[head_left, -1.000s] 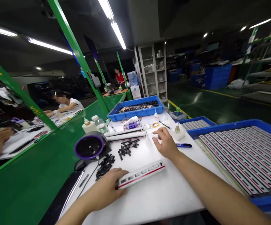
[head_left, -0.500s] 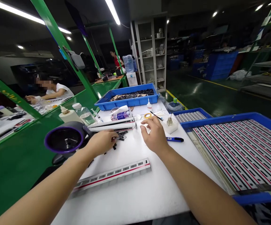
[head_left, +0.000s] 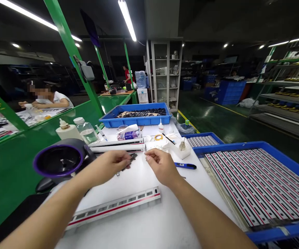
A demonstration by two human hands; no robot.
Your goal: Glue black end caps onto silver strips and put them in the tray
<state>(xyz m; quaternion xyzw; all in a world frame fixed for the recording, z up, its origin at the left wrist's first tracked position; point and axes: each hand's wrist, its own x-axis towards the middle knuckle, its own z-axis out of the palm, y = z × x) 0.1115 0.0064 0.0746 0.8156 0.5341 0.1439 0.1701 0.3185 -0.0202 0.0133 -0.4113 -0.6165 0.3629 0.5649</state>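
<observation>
My left hand (head_left: 109,169) hovers over the white tabletop with thumb and fingers pinched together. Just past its fingertips lie small black pieces (head_left: 133,157), partly covered by the hand. Whatever is in this pinch is too small to make out. Opposite it, my right hand (head_left: 162,167) also has thumb and forefinger pressed together, the tips facing the left hand, and any object there is hidden. In front of both hands lies a long white model train car shell (head_left: 118,206) with a red stripe and a row of windows, its left end behind my left forearm.
A blue pen-like tool (head_left: 185,165), a tape roll (head_left: 158,137) and a white glue bottle (head_left: 161,126) lie beyond my right hand. A purple-rimmed black device (head_left: 58,160) stands left. Blue trays hold black parts (head_left: 144,112) and striped shells (head_left: 258,183).
My right hand's fingers have gone from spread to a pinch, and the hand has come lower. My left fingers are pinched more tightly. The whole view has shifted slightly.
</observation>
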